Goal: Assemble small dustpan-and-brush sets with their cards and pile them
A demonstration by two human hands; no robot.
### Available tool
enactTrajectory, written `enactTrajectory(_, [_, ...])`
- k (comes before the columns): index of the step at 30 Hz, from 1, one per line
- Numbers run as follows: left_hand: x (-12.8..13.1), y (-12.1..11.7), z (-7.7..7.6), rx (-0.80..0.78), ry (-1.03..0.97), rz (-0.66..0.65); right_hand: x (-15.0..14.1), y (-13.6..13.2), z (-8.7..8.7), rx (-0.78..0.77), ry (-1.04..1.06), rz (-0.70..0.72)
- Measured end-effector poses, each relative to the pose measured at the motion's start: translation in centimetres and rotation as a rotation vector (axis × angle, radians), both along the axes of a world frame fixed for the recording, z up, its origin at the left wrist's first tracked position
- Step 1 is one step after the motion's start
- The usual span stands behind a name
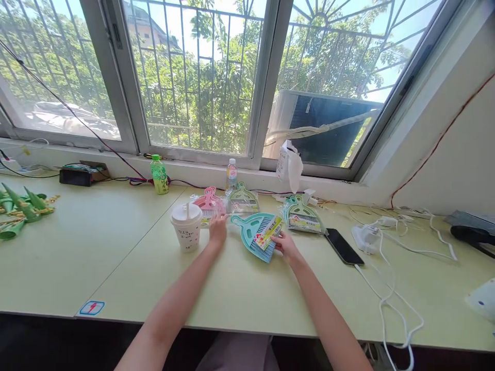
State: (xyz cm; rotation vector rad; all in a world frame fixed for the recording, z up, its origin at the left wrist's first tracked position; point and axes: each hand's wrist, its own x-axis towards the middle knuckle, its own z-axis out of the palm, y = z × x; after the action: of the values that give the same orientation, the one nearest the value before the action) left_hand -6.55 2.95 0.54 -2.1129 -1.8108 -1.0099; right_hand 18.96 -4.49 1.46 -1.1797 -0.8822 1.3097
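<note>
My right hand [285, 244] grips the lower right edge of a teal mini dustpan and brush set [249, 230], with its thumb by the printed yellow card [268, 233]. The set is tilted, its looped handle pointing left. My left hand [218, 228] is beside that handle and in front of a bagged pink dustpan set [209, 202]. Its fingers are curled together, and what they hold, if anything, I cannot make out. Behind lie a bagged green dustpan set [242, 200] and, to the right, more bagged green sets [303, 216].
A lidded white cup with a straw [186, 226] stands left of my left hand. Along the window are a green bottle [159, 175], a clear bottle [231, 174] and a tissue pack [289, 165]. A phone [344, 247], white cables and a power strip [365, 238] lie right.
</note>
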Motion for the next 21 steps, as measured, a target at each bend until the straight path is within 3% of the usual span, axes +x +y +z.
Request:
enactTrajectory(5, [0.1,0.0,0.1,0.044,-0.109,-0.016,-0.1,-0.1,0.2,0.006,-0.009,0.072])
enactTrajectory(13, [1.5,-1.2,0.4,0.157,-0.052,-0.299,-1.4,0.3,-1.7,0.121,0.125,-0.194])
enactTrajectory(21, [3.7,-3.7,1.3,0.218,-0.067,-0.576,-1.6,0.2,-1.4,0.141,0.160,-0.073])
